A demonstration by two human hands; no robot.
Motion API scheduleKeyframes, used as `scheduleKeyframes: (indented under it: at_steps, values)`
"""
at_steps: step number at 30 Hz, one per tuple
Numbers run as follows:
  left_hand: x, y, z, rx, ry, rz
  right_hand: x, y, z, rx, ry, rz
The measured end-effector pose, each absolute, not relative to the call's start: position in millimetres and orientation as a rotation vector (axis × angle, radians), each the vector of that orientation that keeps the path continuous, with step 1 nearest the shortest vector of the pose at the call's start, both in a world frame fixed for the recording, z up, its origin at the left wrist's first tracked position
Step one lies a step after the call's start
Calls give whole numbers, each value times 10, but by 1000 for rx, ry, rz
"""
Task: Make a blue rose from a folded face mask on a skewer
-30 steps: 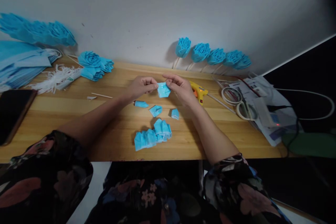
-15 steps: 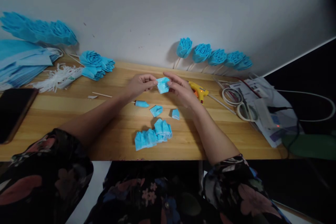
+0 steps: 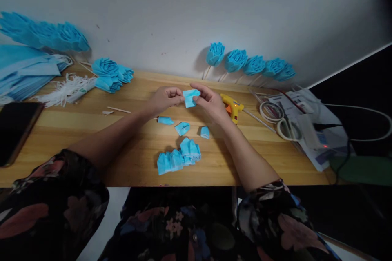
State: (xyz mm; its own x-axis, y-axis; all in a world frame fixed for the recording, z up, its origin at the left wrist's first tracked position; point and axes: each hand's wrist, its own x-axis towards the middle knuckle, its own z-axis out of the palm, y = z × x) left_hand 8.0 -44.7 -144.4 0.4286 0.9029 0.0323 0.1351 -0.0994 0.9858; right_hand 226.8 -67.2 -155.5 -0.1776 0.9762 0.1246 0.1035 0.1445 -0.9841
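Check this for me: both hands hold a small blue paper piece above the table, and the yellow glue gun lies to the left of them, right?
Not quite. The glue gun lies right of the hands, as the head view shows. Left hand and right hand do hold the blue paper piece above the table.

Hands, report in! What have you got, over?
Left hand and right hand pinching one blue paper piece above table. Folded pieces below. Glue gun beside right hand, apart.

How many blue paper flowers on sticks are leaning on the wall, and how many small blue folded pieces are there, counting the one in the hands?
Blue flowers on sticks leaning on the wall: 5
Small single folded pieces lying on the table: 3
Folded piece held between left hand and right hand: 1
Bunch of folded pieces near the table edge: 1
Total: 10
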Motion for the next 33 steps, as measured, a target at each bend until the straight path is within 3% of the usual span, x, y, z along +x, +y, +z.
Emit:
scheduleKeyframes:
  at_steps: [33]
  values:
    - [46,-422,-1493,1525,930,920,2304,-669,-1561,-1056,-1400,1266]
